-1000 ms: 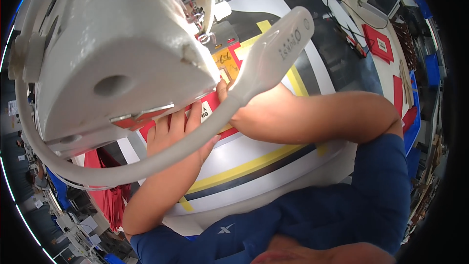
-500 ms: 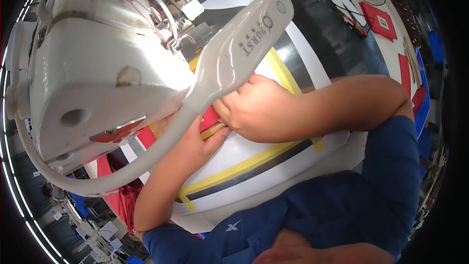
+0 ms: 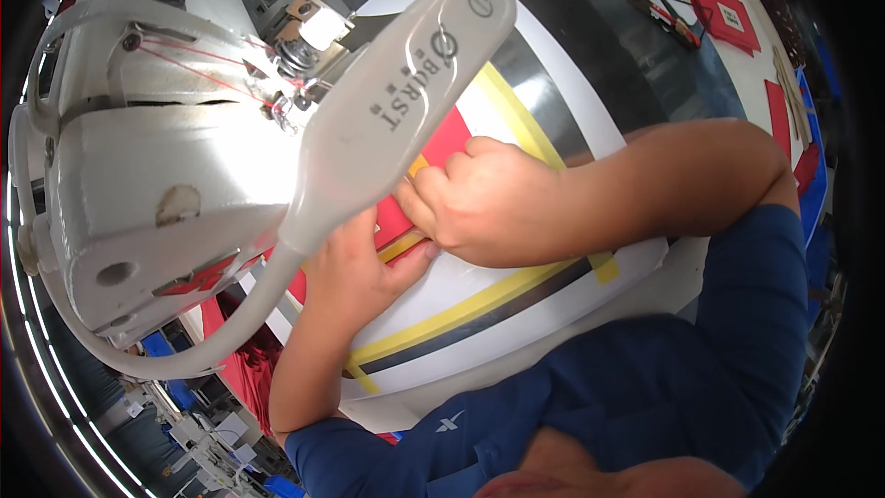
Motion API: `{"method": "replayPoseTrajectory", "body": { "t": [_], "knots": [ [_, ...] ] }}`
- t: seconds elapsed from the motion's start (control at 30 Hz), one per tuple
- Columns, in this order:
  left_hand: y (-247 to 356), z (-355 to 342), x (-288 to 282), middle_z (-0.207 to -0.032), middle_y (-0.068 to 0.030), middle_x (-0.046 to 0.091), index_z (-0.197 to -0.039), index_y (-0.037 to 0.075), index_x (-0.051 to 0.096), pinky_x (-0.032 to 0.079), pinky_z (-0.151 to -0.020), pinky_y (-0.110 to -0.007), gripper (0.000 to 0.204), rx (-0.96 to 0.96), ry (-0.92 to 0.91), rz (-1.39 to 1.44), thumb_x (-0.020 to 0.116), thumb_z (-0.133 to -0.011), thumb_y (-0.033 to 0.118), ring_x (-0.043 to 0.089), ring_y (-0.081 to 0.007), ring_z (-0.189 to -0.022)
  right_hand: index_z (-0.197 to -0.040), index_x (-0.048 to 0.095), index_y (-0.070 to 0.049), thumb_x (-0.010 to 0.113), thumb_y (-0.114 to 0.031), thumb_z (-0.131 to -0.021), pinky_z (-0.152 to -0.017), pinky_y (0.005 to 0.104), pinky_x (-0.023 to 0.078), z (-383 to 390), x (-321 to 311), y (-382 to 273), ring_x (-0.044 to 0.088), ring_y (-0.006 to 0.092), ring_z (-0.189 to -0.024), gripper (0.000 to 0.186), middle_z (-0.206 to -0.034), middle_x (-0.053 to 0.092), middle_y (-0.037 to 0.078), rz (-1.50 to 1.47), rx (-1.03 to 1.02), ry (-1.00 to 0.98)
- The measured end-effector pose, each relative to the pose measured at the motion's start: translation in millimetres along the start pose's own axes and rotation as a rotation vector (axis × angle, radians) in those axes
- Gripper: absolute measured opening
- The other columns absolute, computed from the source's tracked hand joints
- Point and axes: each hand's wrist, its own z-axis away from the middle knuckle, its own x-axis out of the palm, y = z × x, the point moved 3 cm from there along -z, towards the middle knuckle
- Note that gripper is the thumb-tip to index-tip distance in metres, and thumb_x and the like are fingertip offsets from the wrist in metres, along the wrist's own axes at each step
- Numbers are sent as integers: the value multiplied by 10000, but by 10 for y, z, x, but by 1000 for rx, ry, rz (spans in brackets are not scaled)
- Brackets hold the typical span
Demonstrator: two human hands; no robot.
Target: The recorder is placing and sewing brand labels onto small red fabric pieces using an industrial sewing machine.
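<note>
A flat red fabric piece (image 3: 391,219) with a yellow strip along its edge lies on a white sheet under my hands. My right hand (image 3: 493,207) is closed, its fingers curled and pinching the fabric near that strip. My left hand (image 3: 350,263) rests on the near left part of the fabric, thumb stretched out along the yellow strip and apart from the fingers. The lamp head hides some of its fingertips. A white sewing machine (image 3: 175,161) stands to the left, red threads running to its lit needle area. The grey lamp head (image 3: 406,83) hangs over the fabric and hides part of it.
A bent lamp neck (image 3: 249,314) arches across at the left. Yellow tape (image 3: 461,314) borders the white sheet. At the far right are red-handled snips (image 3: 678,26) and a stack of red pieces (image 3: 724,17). Crumpled red fabric (image 3: 244,378) hangs at lower left.
The view has shifted, so the machine and lamp head appear farther left. More red fabric shows beyond my right hand. Both hands keep nearly the same place and hold on the fabric.
</note>
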Motion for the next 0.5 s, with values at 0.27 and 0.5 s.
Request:
{"method": "replayPoseTrajectory", "body": {
  "t": [0.27,0.5],
  "knots": [
    [-71,-11,-29,-1318,-195,680,-1562,38,538,480,-1002,-447,871,-6,13,6,886,-801,281,645,-318,-1048,-1004,708,11,733,-170,-858,-616,407,566,-43,36,119,721,267,-680,235,-798,673,119,-215,35,-75],
    [-118,47,19,-1433,-226,652,-1500,63,637,397,-1152,-494,561,-184,-7,194,729,-953,142,621,-382,-1287,-1086,739,-12,722,-109,-860,-636,413,599,-62,72,391,756,304,-754,247,-853,717,150,-277,-9,-84]
  ]
}}
